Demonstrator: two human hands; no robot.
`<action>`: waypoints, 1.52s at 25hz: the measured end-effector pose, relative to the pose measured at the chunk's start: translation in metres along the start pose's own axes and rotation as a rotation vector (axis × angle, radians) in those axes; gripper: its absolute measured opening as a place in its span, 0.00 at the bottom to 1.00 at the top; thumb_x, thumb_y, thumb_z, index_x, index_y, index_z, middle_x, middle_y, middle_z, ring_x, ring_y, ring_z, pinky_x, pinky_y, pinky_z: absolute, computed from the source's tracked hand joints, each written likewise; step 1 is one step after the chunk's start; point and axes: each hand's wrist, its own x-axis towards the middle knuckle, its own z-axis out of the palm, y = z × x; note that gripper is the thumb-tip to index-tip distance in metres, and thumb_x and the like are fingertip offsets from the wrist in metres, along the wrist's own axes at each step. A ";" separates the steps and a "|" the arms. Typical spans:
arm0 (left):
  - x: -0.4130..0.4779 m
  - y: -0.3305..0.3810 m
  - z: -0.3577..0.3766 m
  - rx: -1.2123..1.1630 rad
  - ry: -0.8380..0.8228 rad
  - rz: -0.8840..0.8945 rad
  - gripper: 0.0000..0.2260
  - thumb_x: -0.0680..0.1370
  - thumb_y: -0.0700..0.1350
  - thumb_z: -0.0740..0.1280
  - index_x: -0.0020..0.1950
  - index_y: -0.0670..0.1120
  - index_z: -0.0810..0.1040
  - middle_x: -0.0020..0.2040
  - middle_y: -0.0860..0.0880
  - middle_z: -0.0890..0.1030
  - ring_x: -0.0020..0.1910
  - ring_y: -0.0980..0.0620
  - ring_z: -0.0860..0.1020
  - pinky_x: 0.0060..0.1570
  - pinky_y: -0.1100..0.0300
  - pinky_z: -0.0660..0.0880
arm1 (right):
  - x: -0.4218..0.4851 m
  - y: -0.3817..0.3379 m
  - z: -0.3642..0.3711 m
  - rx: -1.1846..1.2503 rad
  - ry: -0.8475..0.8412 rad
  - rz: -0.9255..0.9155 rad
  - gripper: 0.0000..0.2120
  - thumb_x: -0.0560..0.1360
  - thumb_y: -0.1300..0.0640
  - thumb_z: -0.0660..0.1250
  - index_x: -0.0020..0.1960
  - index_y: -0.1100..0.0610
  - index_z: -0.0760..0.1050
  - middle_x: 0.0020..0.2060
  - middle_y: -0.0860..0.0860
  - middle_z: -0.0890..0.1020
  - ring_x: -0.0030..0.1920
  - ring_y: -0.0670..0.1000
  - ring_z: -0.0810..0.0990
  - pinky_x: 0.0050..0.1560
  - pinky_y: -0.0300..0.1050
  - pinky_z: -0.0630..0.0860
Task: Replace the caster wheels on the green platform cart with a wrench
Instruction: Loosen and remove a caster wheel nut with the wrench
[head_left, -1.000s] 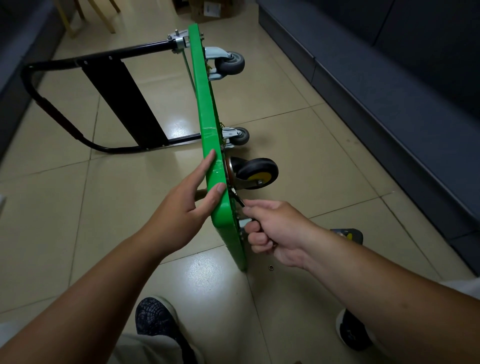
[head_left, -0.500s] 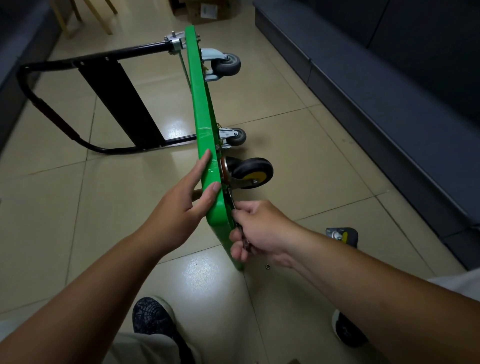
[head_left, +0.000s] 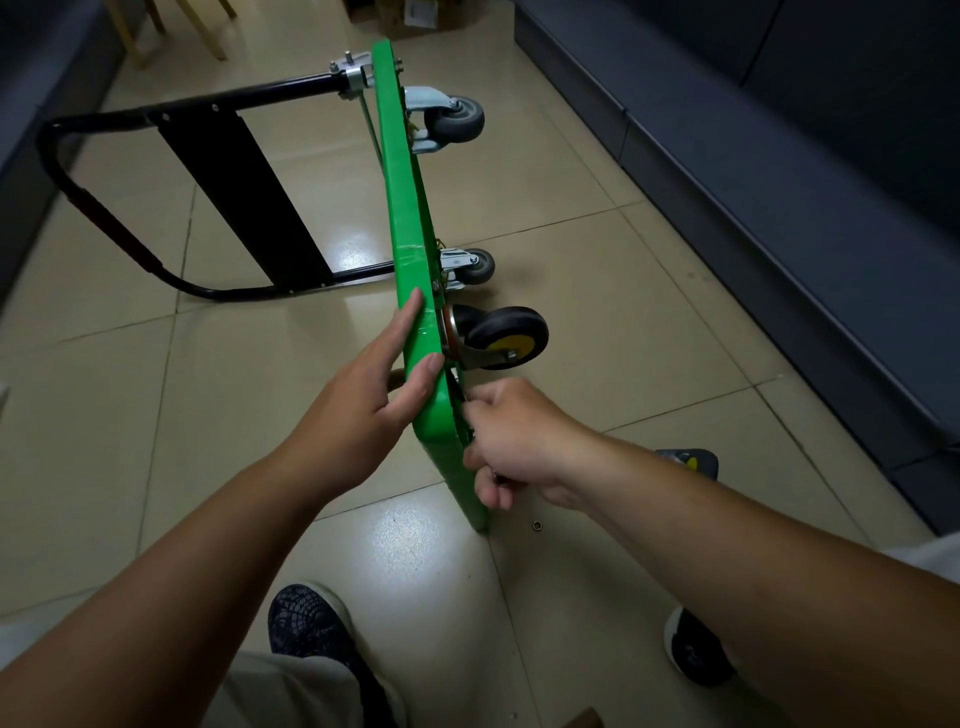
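Note:
The green platform cart (head_left: 408, 208) stands on its edge on the tiled floor, its black handle (head_left: 104, 223) folded out to the left. My left hand (head_left: 374, 389) holds the cart's upper edge, thumb and fingers over the green rim. A black caster with a yellow hub (head_left: 501, 335) sticks out to the right near my hands. Two grey casters (head_left: 457, 122) (head_left: 475, 265) sit farther along. My right hand (head_left: 511, 441) grips a dark wrench (head_left: 460, 397) against the cart's underside just below the yellow-hub caster; most of the wrench is hidden by my fingers.
A loose caster with a yellow mark (head_left: 691, 460) lies on the floor behind my right forearm. A small nut (head_left: 536, 526) lies near the cart's lower corner. Dark sofas (head_left: 779, 182) line the right side. My shoes (head_left: 306, 618) are below.
My right hand has swung down and towards me along the cart's underside with the wrench. My left hand keeps its hold on the rim.

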 end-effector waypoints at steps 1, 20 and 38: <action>0.000 0.000 0.000 -0.006 0.000 0.001 0.30 0.78 0.67 0.58 0.78 0.72 0.50 0.78 0.59 0.66 0.68 0.56 0.76 0.63 0.47 0.78 | 0.002 0.000 -0.001 -0.011 -0.001 0.015 0.19 0.83 0.56 0.50 0.71 0.56 0.69 0.36 0.58 0.77 0.21 0.53 0.76 0.20 0.38 0.68; -0.003 0.004 -0.001 0.008 0.005 0.000 0.32 0.77 0.71 0.57 0.79 0.71 0.50 0.79 0.60 0.63 0.68 0.56 0.75 0.61 0.47 0.79 | 0.007 0.056 0.020 0.019 0.161 -0.255 0.17 0.86 0.51 0.54 0.71 0.40 0.73 0.30 0.36 0.74 0.23 0.38 0.73 0.23 0.33 0.68; -0.010 0.006 0.002 -0.002 0.032 0.019 0.46 0.67 0.58 0.73 0.80 0.67 0.52 0.72 0.67 0.67 0.63 0.61 0.77 0.49 0.59 0.83 | 0.087 0.124 0.034 -0.461 0.665 -0.869 0.22 0.85 0.53 0.55 0.78 0.53 0.64 0.32 0.54 0.82 0.25 0.52 0.76 0.26 0.46 0.75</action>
